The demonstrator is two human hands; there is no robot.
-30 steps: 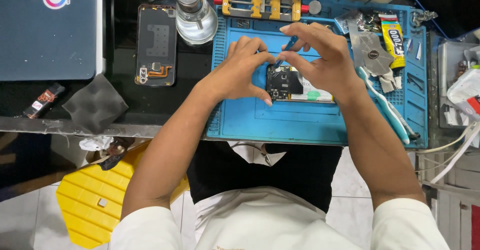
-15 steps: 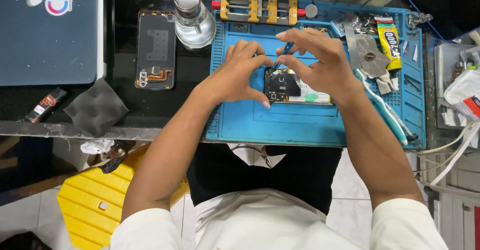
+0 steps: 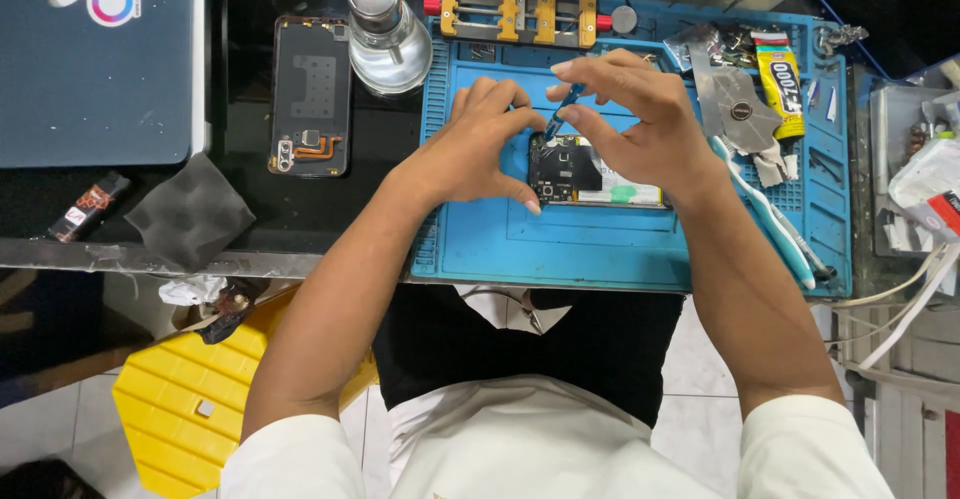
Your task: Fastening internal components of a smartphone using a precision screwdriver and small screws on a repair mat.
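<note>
- My L hand [image 3: 470, 154] curls over the opened phone [image 3: 590, 174], fingers bent, thumb tip pressed at its lower-left corner; it pins the phone, grips nothing else.
- My R hand [image 3: 640, 124] pinches 1 thin blue tool [image 3: 562, 111] betw. thumb and forefinger, tip down at the phone's top-left edge.
- Phone lies flat, mid blue mat [image 3: 600, 249]: dark circuit board on the left, pale battery w/ green tab on the right.
- Mat is rubbery, ribbed along the sides; bare room along its front edge, clutter on the right.
- 1 glossy back cover [image 3: 310, 94] w/ orange flex on the black bench, well left of the mat.
- 1 glass bottle [image 3: 385, 29] w/ metal cap, just beside the mat's top-left corner.
- 1 yellow glue tube [image 3: 780, 84], 1 pale blue toothbrush [image 3: 775, 224] at right.
- 1 grey foam pad [image 3: 190, 214] near the bench's front edge.
</note>
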